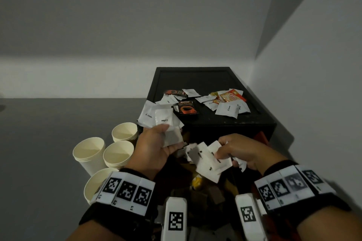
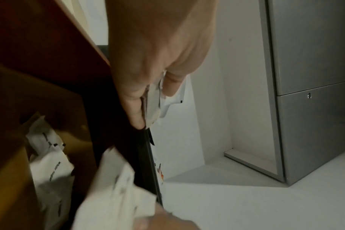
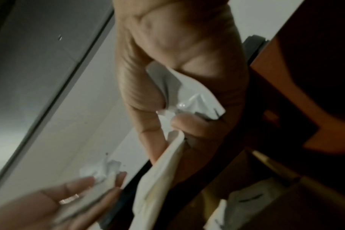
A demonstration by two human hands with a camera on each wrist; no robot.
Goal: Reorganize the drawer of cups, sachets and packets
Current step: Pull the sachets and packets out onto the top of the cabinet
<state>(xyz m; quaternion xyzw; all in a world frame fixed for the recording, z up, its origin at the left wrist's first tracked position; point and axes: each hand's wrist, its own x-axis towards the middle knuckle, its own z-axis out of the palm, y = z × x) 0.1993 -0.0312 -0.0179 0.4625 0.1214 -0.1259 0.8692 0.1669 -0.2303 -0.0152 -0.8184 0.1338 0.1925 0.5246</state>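
Left grip (image 1: 156, 143) pinching a few white sachets (image 1: 166, 121), right grip (image 1: 235, 150) clutching a fan of white packets (image 1: 209, 164), both over the open drawer (image 1: 205, 191), evidently sorting by kind; more sachets on the black cabinet top (image 1: 215, 121), cups (image 1: 117, 152) grouped on the floor at its left edge.

From head height we look steeply down over both forearms at the black tray (image 1: 215, 76) and the open drawer. Each wrist view sits close along its own fingers; both share the white sachets (image 3: 163, 175) held over the drawer.
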